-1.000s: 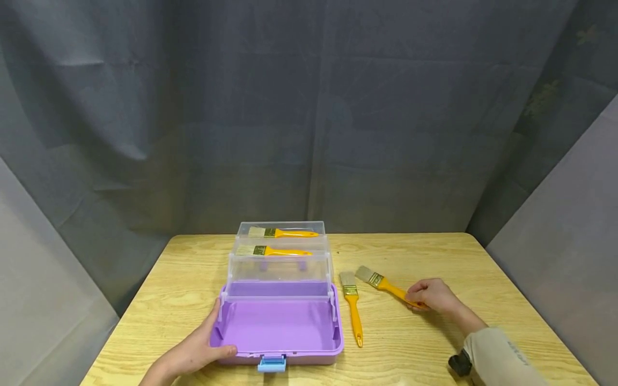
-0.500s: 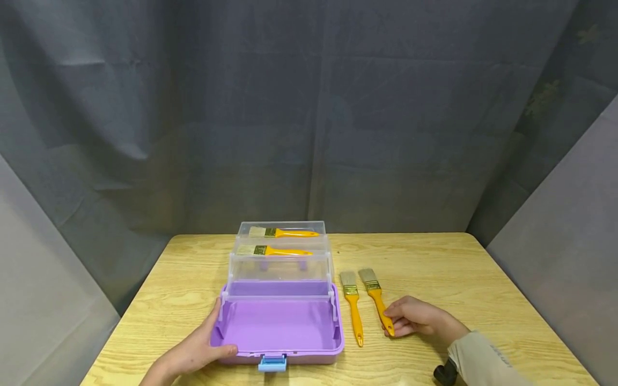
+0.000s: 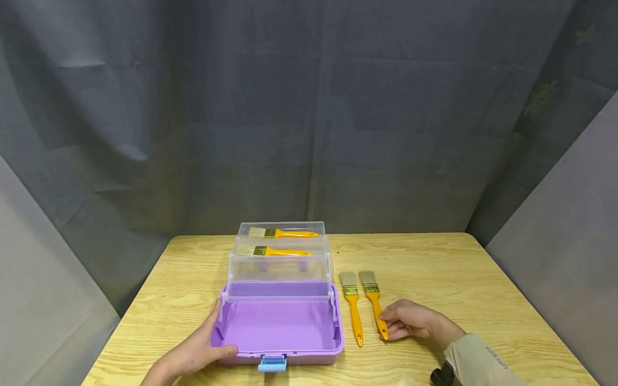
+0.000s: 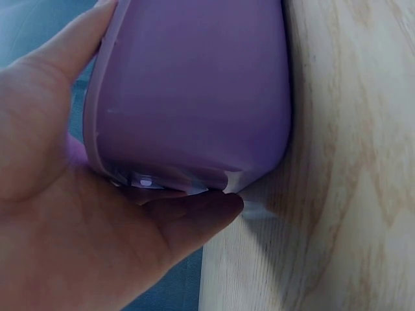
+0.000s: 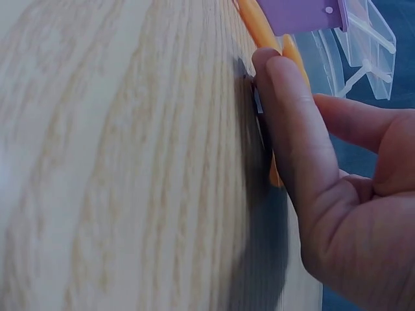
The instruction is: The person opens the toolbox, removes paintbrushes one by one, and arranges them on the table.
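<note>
A purple toolbox [image 3: 299, 359] stands with its lid up and its clear trays fanned out above the base. My left hand [image 3: 195, 349] holds the left end of the box, thumb at the front corner and fingers along the side; the left wrist view shows them around the purple end wall [image 4: 194, 78]. My right hand [image 3: 414, 320] pinches the yellow handle of a paintbrush [image 3: 370, 289], bristles pointing away. Just left of it, a second paintbrush [image 3: 354, 313] lies on the table, nearly parallel. In the right wrist view the fingers hide part of the held handle [image 5: 295, 57].
Two more paintbrushes lie in the clear trays, one in the upper tray [image 3: 294, 234] and one in the lower [image 3: 287, 252]. A light blue latch [image 3: 272, 364] hangs at the box front. Behind the wooden table [image 3: 434, 257] hangs a dark curtain [image 3: 386, 134].
The right hand has moved left and nearer the front edge, turning its paintbrush from slanted to nearly parallel with the one beside the box. The left hand and the box stay put.
</note>
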